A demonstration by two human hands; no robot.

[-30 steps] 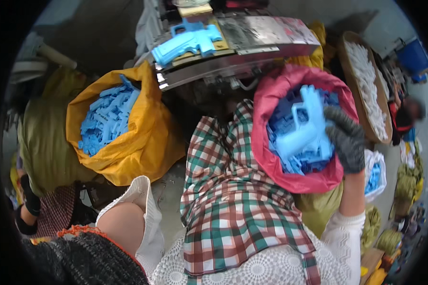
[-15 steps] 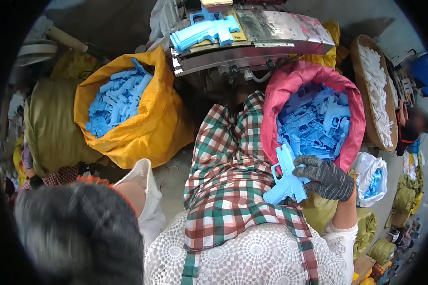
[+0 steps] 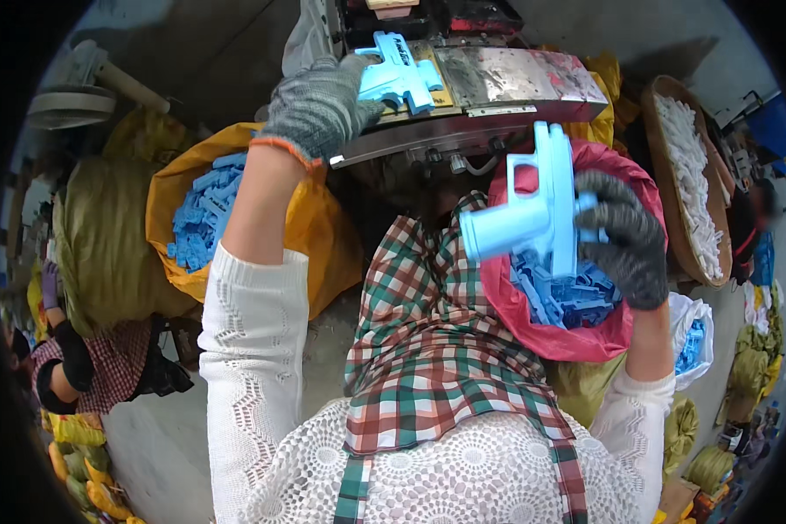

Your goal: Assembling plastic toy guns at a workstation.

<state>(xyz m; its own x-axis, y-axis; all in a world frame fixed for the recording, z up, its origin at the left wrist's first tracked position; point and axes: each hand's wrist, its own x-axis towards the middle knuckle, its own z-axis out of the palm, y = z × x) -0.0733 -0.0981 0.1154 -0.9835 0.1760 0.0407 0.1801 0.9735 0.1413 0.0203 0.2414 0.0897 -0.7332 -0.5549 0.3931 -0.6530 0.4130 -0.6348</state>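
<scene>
left hand (image 3: 316,103) at the left end of the metal bench (image 3: 524,74), fingers narrowed round the grip end of a printed toy pistol (image 3: 402,70) lying near the bench's front edge; fingertips partly hidden. right hand (image 3: 624,240) over the pink sack (image 3: 585,345), fingers closed on the right side of a plain toy pistol (image 3: 541,205), held above the sack's left rim. progress, judging by marks: piece on bench looks done, dark print on its upper face, not off the bench yet. held piece has no print on the side seen, so probably undone; far side hidden. pink sack has lots of blue pieces, no print made out, likely what's left. yellow sack (image 3: 314,253), below the bench's left end, has a pile, at least one marked, likely finished ones.
</scene>
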